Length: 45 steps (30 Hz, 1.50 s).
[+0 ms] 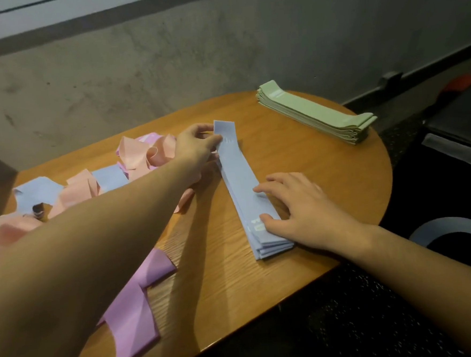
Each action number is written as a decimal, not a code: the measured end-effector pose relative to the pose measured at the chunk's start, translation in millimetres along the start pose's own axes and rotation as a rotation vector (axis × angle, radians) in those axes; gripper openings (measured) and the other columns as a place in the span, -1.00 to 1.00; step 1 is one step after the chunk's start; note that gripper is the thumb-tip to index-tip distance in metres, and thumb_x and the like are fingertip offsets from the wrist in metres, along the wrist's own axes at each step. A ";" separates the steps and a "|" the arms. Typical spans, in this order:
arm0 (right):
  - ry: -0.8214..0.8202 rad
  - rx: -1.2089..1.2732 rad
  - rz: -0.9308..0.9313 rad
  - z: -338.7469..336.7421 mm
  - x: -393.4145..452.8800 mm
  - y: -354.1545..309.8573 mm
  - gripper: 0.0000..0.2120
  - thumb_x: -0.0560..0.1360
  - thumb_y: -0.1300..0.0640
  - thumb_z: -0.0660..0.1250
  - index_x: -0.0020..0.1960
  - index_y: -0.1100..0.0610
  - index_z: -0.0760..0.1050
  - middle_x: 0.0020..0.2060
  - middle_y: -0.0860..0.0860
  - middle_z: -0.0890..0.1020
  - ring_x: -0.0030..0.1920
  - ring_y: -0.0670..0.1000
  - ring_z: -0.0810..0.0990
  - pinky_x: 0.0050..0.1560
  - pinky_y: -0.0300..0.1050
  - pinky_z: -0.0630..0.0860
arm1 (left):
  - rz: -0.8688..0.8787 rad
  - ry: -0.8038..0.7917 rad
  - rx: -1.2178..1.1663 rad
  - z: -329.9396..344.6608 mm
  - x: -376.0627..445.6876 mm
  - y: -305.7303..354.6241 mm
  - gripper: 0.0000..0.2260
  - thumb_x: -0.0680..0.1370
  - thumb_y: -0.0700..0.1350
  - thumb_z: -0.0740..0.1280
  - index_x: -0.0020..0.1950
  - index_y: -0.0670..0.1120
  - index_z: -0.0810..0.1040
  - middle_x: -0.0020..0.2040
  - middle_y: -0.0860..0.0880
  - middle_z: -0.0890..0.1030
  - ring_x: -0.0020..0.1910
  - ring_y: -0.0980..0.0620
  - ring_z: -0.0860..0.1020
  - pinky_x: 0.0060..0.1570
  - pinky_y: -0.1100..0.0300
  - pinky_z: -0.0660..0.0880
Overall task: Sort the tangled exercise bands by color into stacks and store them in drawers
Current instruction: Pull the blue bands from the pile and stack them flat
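Already done: green stack (316, 111) at table's (326, 172) far edge. Blue stack (246, 191) mid-table; left hand (196, 147) pinches top band's far end, right hand (300, 210) presses near end flat. Pink tangle (89, 183), purple bands (137, 305) unsorted; drawers unseen.

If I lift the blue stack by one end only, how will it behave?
The blue stack would probably droop and fan apart: it is loose flat layers, with edges showing separately at the near end. The bands look floppy, like the crumpled pink bands. It seems light; the right hand steadies it with flat fingers.
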State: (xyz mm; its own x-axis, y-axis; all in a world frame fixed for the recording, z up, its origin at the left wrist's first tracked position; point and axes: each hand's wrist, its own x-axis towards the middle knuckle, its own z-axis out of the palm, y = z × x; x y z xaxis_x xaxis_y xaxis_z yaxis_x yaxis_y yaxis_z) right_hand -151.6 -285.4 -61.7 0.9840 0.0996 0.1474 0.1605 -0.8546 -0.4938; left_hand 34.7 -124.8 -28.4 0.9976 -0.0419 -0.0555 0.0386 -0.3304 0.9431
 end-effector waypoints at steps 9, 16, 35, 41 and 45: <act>-0.073 0.032 0.029 -5.4 7.1 0.8 -0.58 0.52 -0.13 0.33 0.37 -0.16 0.44 0.35 -0.22 0.42 0.37 -0.10 0.34 0.38 -0.07 0.19 | 0.138 0.050 0.305 -3.0 7.2 -15.7 -0.54 0.54 -0.10 0.48 0.38 0.04 0.40 0.21 0.00 0.46 -0.03 -0.02 0.61 -0.18 0.13 0.64; -0.002 0.165 0.107 -14.2 16.1 -6.3 -0.66 0.55 -0.03 0.35 0.32 -0.09 0.49 0.26 -0.19 0.49 0.27 -0.14 0.41 0.20 -0.21 0.35 | 0.349 -0.003 0.277 -20.3 -14.0 -9.2 -0.74 0.60 0.02 0.39 0.27 0.10 0.47 0.14 0.06 0.52 0.04 0.06 0.56 -0.07 0.20 0.60; 0.026 0.248 -0.146 21.1 56.8 -124.5 -0.77 0.52 0.21 0.36 0.15 0.01 0.59 0.05 -0.14 0.58 0.09 -0.20 0.47 0.04 -0.58 0.29 | 0.578 0.092 0.603 -204.0 -102.3 -82.5 -0.82 0.58 -0.16 0.35 0.17 -0.02 0.58 0.14 0.09 0.54 0.14 0.13 0.47 0.16 0.21 0.35; -0.005 0.209 -0.193 45.9 72.5 -162.1 -0.76 0.53 0.14 0.37 0.18 -0.01 0.57 0.02 -0.17 0.58 -0.01 -0.17 0.53 0.03 -0.33 0.44 | 0.488 0.164 0.647 -253.3 -124.8 -110.6 -0.79 0.55 -0.05 0.28 0.16 -0.03 0.57 0.13 0.02 0.57 0.10 0.01 0.49 0.07 0.10 0.40; -0.045 0.166 -0.213 61.6 84.6 -183.2 -0.77 0.55 0.03 0.35 0.20 -0.07 0.55 0.00 -0.23 0.54 -0.05 -0.23 0.52 -0.15 -0.41 0.35 | 0.408 0.208 0.736 -271.7 -129.6 -130.9 -0.81 0.59 -0.08 0.34 0.19 0.03 0.56 0.18 0.02 0.57 0.17 0.00 0.49 0.15 0.08 0.40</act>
State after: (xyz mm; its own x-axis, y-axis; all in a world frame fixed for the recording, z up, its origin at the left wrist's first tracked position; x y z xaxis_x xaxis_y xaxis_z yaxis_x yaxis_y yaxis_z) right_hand -93.0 -89.0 -11.5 0.9284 0.2943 0.2268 0.3714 -0.7169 -0.5900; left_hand -83.9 180.1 -55.5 0.9183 -0.1406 0.3700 -0.3005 -0.8561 0.4205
